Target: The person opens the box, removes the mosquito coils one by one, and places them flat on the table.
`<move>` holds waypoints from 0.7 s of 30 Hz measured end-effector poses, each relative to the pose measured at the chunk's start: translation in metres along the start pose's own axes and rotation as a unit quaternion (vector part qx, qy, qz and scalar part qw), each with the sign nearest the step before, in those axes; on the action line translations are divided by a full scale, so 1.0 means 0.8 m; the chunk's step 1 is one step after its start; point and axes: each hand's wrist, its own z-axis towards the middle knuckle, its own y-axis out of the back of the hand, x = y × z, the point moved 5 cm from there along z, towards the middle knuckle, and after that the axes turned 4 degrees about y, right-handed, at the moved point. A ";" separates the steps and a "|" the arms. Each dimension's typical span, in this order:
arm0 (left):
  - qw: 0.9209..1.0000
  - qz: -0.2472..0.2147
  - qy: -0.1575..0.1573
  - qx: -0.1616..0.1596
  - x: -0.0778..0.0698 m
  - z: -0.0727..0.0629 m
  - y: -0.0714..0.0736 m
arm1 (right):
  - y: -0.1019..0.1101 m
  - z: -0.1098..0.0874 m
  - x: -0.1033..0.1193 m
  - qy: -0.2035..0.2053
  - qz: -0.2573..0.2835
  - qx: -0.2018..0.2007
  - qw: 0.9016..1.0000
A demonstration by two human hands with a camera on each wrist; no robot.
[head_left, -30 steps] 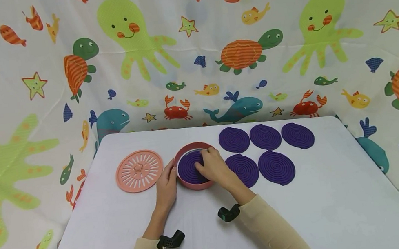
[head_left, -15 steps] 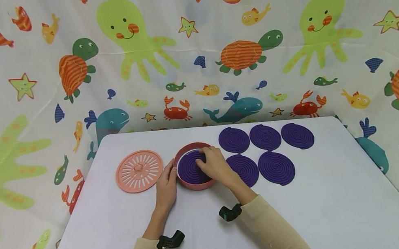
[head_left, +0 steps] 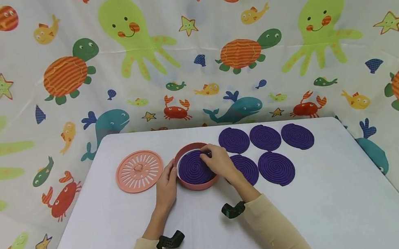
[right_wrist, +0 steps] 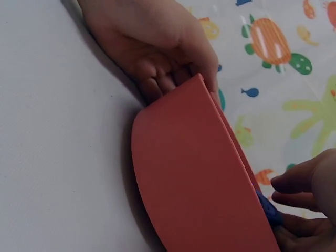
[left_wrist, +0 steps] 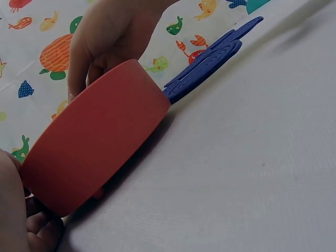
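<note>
A round pink mosquito coil holder [head_left: 198, 186] sits on the table with a purple mosquito coil [head_left: 192, 167] in it. That coil's right side is raised, and a bit of the coil [right_wrist: 269, 208] shows above the rim in the right wrist view. My left hand [head_left: 167, 185] grips the holder's left wall, thumb at the rim and fingers curled low against the side. With its fingers at the coil's raised right edge, my right hand [head_left: 220, 162] pinches the coil. In the left wrist view, the holder's wall [left_wrist: 100, 136] hides the coil inside.
A slotted pink lid [head_left: 139, 171] with a small knob lies left of the holder. Several purple mosquito coils [head_left: 276, 168] lie flat in two rows to the right. The white table [head_left: 341, 198] ends at a cloth backdrop [head_left: 191, 113] printed with sea animals.
My right hand has shifted slightly right, and the coil's right side has come up with it. My left hand stays on the holder's wall.
</note>
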 end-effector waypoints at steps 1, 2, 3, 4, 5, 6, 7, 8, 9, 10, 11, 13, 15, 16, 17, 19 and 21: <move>1.000 -0.001 -0.001 0.000 0.000 0.000 0.000 | 0.002 0.000 0.000 0.003 0.006 -0.001 1.000; 1.000 -0.001 -0.001 -0.001 0.000 0.000 0.000 | 0.003 0.000 -0.001 0.006 0.012 0.001 1.000; 1.000 -0.002 -0.002 -0.001 -0.001 0.000 0.000 | 0.004 0.000 -0.001 0.008 0.017 0.004 1.000; 1.000 -0.002 -0.003 -0.001 -0.001 0.000 0.000 | 0.005 0.000 -0.001 0.010 0.021 0.008 1.000; 1.000 -0.003 -0.003 -0.001 0.000 0.000 0.000 | 0.006 0.000 -0.002 0.012 0.023 0.011 1.000; 1.000 -0.003 -0.003 -0.001 0.000 0.000 0.000 | 0.006 0.000 -0.002 0.011 0.027 0.016 0.999; 1.000 -0.002 -0.003 -0.001 0.000 0.000 0.000 | 0.007 -0.001 -0.002 0.011 0.030 0.020 0.999; 1.000 -0.002 -0.003 -0.001 0.000 0.000 0.000 | 0.007 -0.001 -0.002 0.011 0.033 0.023 0.999; 1.000 -0.003 -0.002 -0.001 0.000 0.000 0.000 | 0.006 -0.001 -0.002 0.012 0.033 0.027 0.999; 1.000 -0.003 -0.001 -0.002 0.000 0.000 0.000 | 0.007 -0.001 -0.002 0.014 0.033 0.029 0.999; 1.000 -0.003 0.000 -0.002 0.000 0.000 0.000 | 0.006 -0.001 -0.002 0.015 0.033 0.032 0.999; 1.000 -0.004 0.001 -0.001 0.000 -0.001 0.000 | 0.007 -0.001 -0.002 0.015 0.033 0.039 0.999; 1.000 -0.004 0.001 0.000 0.000 -0.001 0.000 | 0.007 0.000 -0.002 0.015 0.033 0.046 0.998; 1.000 -0.005 0.001 0.000 0.000 -0.001 0.000 | 0.007 0.000 -0.003 0.015 0.033 0.048 0.998; 1.000 -0.005 0.000 0.000 0.000 -0.001 0.000 | 0.007 0.000 -0.003 0.014 0.034 0.050 0.998; 1.000 -0.005 -0.001 0.000 0.000 0.000 0.000 | 0.008 0.000 -0.004 0.015 0.036 0.052 0.998; 1.000 -0.007 -0.003 0.001 0.000 0.000 -0.001 | 0.009 0.000 -0.004 0.015 0.039 0.053 0.998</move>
